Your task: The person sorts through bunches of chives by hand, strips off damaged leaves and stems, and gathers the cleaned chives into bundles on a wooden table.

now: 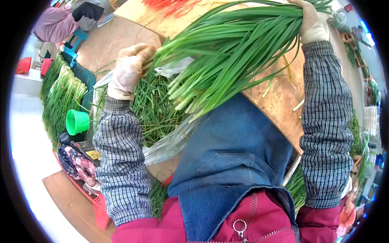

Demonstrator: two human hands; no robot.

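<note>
A large bunch of long green garlic chives stretches between my two gloved hands, above the edge of a wooden table. My left hand is closed round pale stalk ends at the left of the bunch. Up at the top right, my right hand grips the leafy part, its fingertips partly hidden by the leaves and the frame edge. Other pale stalk ends hang loose over my denim apron. Below my left hand, a clear plastic bag holds loose green leaves.
Red strips lie at the table's far side. To the left are stacked chives, a green bucket, a blue stool and a red basket. Another person is at the upper left.
</note>
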